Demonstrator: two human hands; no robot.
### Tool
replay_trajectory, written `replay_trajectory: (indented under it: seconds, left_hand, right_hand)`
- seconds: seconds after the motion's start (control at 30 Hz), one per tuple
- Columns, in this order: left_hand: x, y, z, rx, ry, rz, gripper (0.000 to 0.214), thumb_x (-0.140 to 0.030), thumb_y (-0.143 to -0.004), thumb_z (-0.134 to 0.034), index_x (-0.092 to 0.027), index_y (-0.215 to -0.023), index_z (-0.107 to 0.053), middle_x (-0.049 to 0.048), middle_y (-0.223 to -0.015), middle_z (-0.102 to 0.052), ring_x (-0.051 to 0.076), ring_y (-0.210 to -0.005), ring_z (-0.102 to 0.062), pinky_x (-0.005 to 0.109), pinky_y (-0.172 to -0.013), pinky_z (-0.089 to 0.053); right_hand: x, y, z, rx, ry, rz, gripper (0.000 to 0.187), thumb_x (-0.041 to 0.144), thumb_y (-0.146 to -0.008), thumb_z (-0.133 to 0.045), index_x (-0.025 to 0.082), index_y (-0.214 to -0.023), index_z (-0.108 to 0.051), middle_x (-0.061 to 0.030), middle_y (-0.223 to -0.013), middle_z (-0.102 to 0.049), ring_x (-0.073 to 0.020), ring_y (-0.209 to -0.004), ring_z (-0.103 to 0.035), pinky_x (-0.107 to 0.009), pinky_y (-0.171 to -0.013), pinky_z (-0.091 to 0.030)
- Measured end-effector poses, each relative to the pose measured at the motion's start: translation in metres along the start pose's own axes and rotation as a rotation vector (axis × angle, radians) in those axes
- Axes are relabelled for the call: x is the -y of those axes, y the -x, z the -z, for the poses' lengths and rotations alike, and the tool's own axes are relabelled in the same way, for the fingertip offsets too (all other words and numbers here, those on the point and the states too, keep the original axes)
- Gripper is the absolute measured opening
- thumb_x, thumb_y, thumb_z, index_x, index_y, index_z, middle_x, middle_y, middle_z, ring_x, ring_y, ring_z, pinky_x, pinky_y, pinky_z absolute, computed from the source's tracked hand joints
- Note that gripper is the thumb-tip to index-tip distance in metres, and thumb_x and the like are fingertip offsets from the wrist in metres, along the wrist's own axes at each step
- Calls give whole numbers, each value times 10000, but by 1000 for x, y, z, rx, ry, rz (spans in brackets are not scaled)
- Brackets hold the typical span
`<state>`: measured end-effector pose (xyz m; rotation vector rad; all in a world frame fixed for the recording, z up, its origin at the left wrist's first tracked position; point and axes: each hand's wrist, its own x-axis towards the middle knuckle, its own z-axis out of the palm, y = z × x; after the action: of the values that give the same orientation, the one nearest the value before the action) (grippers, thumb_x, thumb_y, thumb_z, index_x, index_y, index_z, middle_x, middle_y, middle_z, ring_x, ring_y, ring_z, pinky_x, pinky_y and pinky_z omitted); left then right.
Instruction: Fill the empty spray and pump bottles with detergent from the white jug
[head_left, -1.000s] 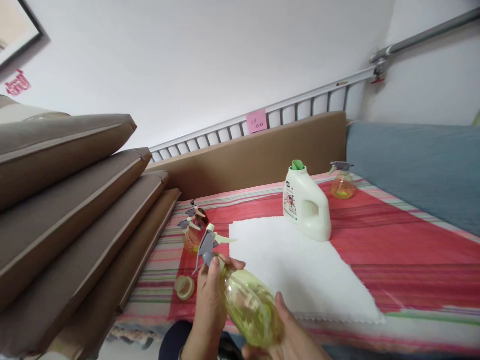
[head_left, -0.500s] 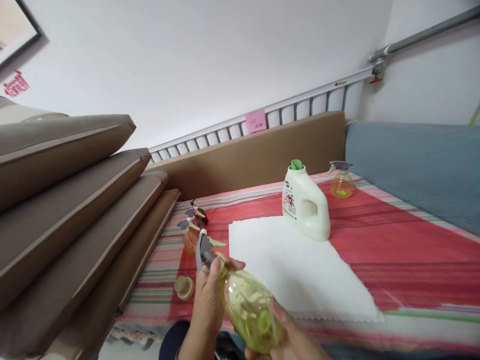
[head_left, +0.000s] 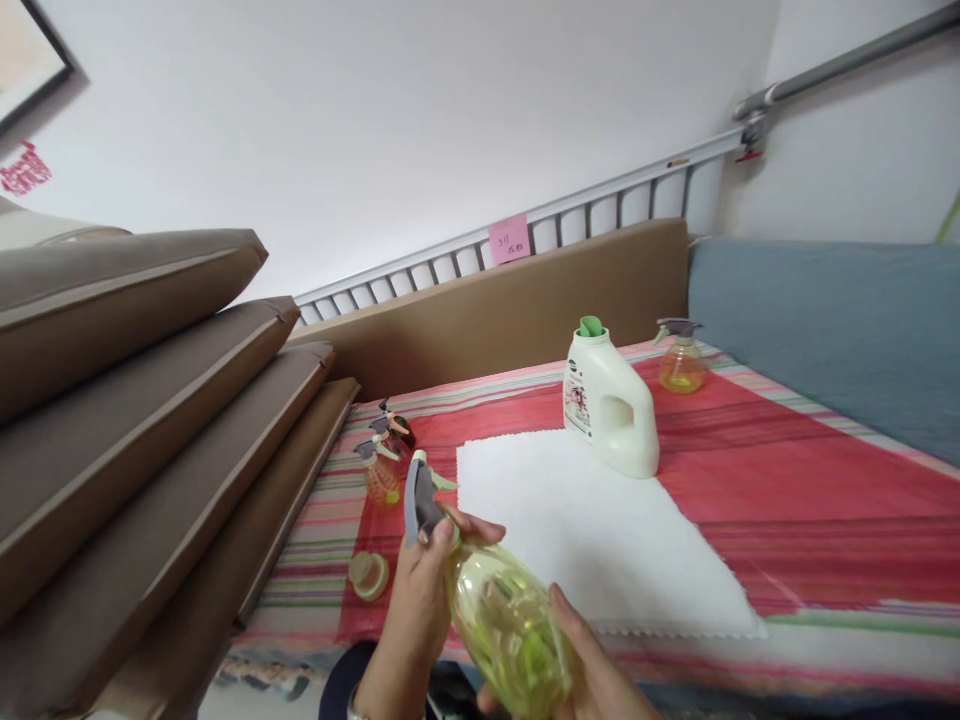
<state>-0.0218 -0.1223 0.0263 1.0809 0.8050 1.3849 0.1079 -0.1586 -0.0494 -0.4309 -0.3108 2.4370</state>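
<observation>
I hold a clear yellow-green spray bottle (head_left: 510, 630) tilted over the near edge of a red striped cloth. My left hand (head_left: 424, 600) is closed round its neck, just below the grey trigger head (head_left: 420, 497). My right hand (head_left: 592, 675) cups the bottle's body from below and behind, fingers wrapped round it. A white cloth (head_left: 600, 535) lies flat just beyond the bottle. A white detergent jug (head_left: 611, 405) with a green cap stands upright at that cloth's far corner.
Two small spray bottles (head_left: 381, 462) and a round cream lid (head_left: 369, 575) sit at the left of the red striped cloth (head_left: 787, 480). Another orange spray bottle (head_left: 681, 358) stands far right. Stacked brown cushions (head_left: 150, 420) rise at left; a blue cushion (head_left: 825, 320) at right.
The trigger head has turned in my left hand, from leaning right to pointing more upright. The bottle body shifted slightly; both hands keep their hold.
</observation>
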Motion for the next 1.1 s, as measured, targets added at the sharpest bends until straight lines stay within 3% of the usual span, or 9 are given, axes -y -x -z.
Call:
replay_trajectory:
  seconds: [0.1, 0.27, 0.37, 0.5, 0.63, 0.77, 0.87, 1.0, 1.1]
  left_hand:
    - [-2, -1, -3, -14, 26, 22, 269, -389, -823, -502, -145, -739, -578, 106, -745, -702, 260, -798, -645, 394, -791, -423]
    - [-1, -2, -1, -42, 21, 27, 275, -394, -815, -511, -140, -728, -574, 118, -749, -704, 252, -769, -640, 380, -763, -428]
    - [0, -2, 3, -9, 12, 8, 224, -342, -814, -521, -141, -730, -575, 106, -757, -699, 241, -773, -635, 355, -744, -434]
    - [-1, 0, 1, 59, 50, 25, 216, -318, -828, -491, -145, -726, -571, 95, -715, -690, 246, -788, -635, 356, -742, -440]
    - [-1, 0, -3, 13, 71, 25, 229, -343, -824, -490, -157, -707, -555, 72, -665, -683, 253, -757, -647, 372, -738, -448]
    - [1, -3, 0, -40, 58, -9, 233, -354, -826, -495, -161, -708, -551, 65, -671, -683, 245, -757, -646, 378, -758, -443]
    - [0, -3, 3, -19, 36, -16, 220, -344, -835, -484, -166, -723, -550, 66, -691, -685, 243, -778, -641, 383, -780, -435]
    - [0, 0, 5, -3, -12, -36, 212, -318, -841, -475, -161, -721, -552, 85, -749, -690, 228, -785, -630, 370, -795, -426]
    - [1, 2, 4, 10, 16, -27, 229, -324, -846, -460, -152, -737, -565, 95, -749, -691, 228, -779, -628, 378, -804, -424]
  right_hand:
    - [2, 1, -3, -19, 14, 12, 707, 648, -843, -277, 51, -1005, -618, -177, -684, -698, -96, -436, -598, -128, -428, -439]
    - [5, 5, -11, -80, -26, 35, 724, 650, -843, -264, 44, -1039, -608, -174, -678, -699, -89, -386, -573, -125, -383, -428]
    - [8, 3, -16, -35, -45, -57, 732, 652, -841, -266, 35, -1025, -615, -167, -646, -698, -125, -398, -594, -134, -326, -399]
    - [10, -4, -19, 28, -157, -55, 691, 657, -834, -283, 93, -1096, -586, -120, -691, -711, -170, -494, -637, -216, -420, -497]
    - [5, -7, -9, 121, -98, -80, 751, 694, -801, -310, 42, -1031, -602, -127, -595, -679, -99, -349, -535, -136, -305, -361]
    - [-5, -3, 3, 88, 5, 184, 545, 534, -700, -661, 113, -1041, -600, -32, -602, -653, -33, -349, -447, -108, -344, -346]
    - [-10, 1, 7, 76, 137, 359, 608, 426, -622, -768, 192, -1138, -549, 48, -522, -588, -16, -338, -359, -101, -338, -309]
    - [-6, 0, 7, 148, 118, 184, 554, 592, -721, -600, 123, -1014, -625, 101, -304, -399, -1, -245, -178, -100, -279, -193]
    - [0, -2, 1, 177, 63, 80, 653, 662, -809, -366, 107, -1048, -615, -6, -448, -598, -41, -245, -316, -149, -305, -316]
